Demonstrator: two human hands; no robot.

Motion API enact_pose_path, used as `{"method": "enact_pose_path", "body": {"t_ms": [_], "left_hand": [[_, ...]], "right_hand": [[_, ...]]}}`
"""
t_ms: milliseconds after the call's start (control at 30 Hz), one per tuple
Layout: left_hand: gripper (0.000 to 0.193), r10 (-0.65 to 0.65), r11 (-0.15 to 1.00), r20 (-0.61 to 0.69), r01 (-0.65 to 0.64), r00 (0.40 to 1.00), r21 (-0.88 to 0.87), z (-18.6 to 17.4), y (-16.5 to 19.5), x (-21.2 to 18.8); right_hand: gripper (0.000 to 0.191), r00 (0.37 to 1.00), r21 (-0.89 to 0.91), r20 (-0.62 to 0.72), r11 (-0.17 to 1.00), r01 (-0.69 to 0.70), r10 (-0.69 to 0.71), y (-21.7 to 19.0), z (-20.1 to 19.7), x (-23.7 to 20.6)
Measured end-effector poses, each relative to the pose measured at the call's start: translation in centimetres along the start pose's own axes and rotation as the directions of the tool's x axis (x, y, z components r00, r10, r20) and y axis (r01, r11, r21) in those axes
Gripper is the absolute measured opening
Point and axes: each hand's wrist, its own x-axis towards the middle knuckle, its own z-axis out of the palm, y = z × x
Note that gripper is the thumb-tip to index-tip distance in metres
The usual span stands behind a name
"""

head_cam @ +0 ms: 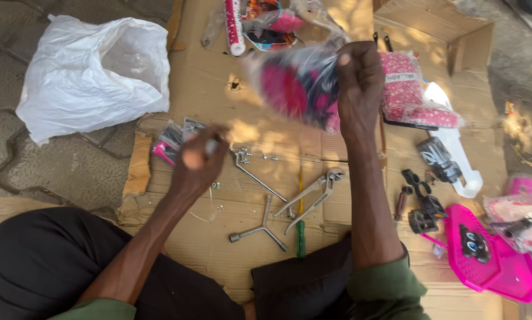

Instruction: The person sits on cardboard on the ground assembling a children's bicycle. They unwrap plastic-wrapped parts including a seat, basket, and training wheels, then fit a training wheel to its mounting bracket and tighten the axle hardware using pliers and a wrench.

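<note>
My right hand point(359, 83) grips a clear plastic bag point(298, 86) with pink and dark parts inside, held up above the cardboard; the bag is blurred. My left hand point(199, 160) is closed around a small grey object, too blurred to name, over the left side of the cardboard sheet point(218, 89). Below my hands lie locking pliers point(313, 192), a three-way socket wrench point(260, 228), a long metal wrench point(255, 173) and a green-handled screwdriver point(301, 228).
A white plastic bag point(94, 74) sits on the paving at left. A pink patterned seat point(411, 95), black pedals point(423, 207), a white part point(458, 160), a pink basket point(491, 255) and more wrapped pink parts point(521, 216) lie at right. Small packets point(171, 139) and loose nuts are near my left hand.
</note>
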Motion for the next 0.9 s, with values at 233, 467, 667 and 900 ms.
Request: {"method": "enact_pose_path", "body": {"t_ms": [233, 467, 667, 900], "left_hand": [[0.041, 0.259, 0.955, -0.104, -0.238, 0.96, 0.18, -1.6, 3.8, -1.2], [0.04, 0.108, 0.974, 0.096, -0.124, 0.99, 0.188, -0.9, 4.3, -1.7], [0.026, 0.158, 0.973, -0.044, -0.148, 0.986, 0.176, -0.3, 3.7, -2.0], [0.014, 0.039, 0.999, -0.154, -0.037, 0.987, 0.016, -0.2, 1.8, -0.9]], "right_hand": [[0.004, 0.939, -0.056, 0.334, 0.996, -0.07, 0.085, -3.6, 3.1, -3.5], [0.006, 0.899, 0.165, 0.283, 0.907, -0.388, 0.334, -0.4, 7.7, -7.6], [0.006, 0.892, 0.133, 0.241, 0.898, -0.42, 0.382, -0.2, 9.8, -7.3], [0.017, 0.988, -0.095, -0.015, 0.984, -0.153, 0.152, -3.2, 10.8, -9.0]]}}
